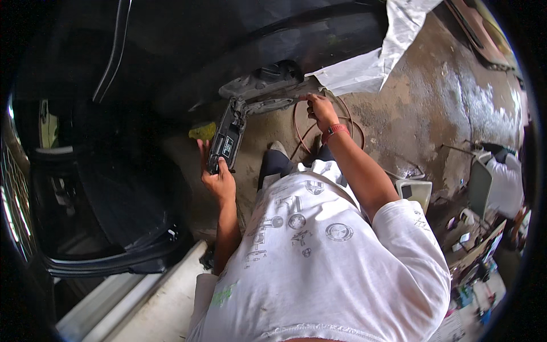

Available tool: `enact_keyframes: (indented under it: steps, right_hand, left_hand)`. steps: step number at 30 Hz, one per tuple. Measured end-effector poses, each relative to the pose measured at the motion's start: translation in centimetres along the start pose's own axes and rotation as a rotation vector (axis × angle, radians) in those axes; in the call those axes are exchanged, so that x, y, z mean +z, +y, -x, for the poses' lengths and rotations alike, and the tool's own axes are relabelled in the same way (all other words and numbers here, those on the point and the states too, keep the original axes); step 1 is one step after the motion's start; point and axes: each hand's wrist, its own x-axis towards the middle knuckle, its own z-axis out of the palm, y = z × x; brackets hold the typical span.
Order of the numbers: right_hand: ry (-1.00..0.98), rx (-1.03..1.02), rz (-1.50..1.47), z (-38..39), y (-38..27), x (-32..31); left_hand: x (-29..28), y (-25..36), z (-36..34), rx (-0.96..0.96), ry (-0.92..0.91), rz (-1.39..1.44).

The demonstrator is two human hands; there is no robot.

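Observation:
My left hand (217,178) grips the lower end of a dark power sander (226,138) held against the black car body (171,62). Its head (259,94) lies flat on the panel. My right hand (321,110), with a red band on the wrist, rests its fingers on the far end of that sander head. A yellow sponge (203,131) lies just left of the tool. An orange air hose (302,128) loops on the floor under my right hand.
White masking paper (376,57) hangs off the car at the upper right. The open car door (108,216) fills the left. A stained concrete floor (433,108) spreads to the right, with another person in white (504,182) and clutter at the far right.

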Motion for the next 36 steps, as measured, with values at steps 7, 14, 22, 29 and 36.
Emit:
enact_keyframes:
  steps: [7, 14, 22, 29, 36]
  right_hand:
    - [0.047, -0.049, -0.174, 5.9, 6.7, -0.4]
    - [-0.050, -0.149, -0.108, 10.8, 10.9, 5.9]
    - [0.010, -0.307, -0.073, 7.0, 6.7, 16.5]
    - [0.019, -0.200, 0.060, 0.4, 3.6, 17.4]
    - [0.091, -0.553, 0.411, -2.2, 3.7, 17.5]
  left_hand:
    - [0.1, -3.8, -2.2, 0.138, -0.059, 0.003]
    - [-0.8, -5.1, -3.4, 0.270, -0.131, -0.040]
    - [-1.0, -6.9, -4.0, 0.325, -0.184, -0.004]
    - [-1.2, -6.2, -3.6, 0.320, -0.200, 0.028]
    - [-0.7, -8.3, -1.7, -0.146, -0.334, 0.083]
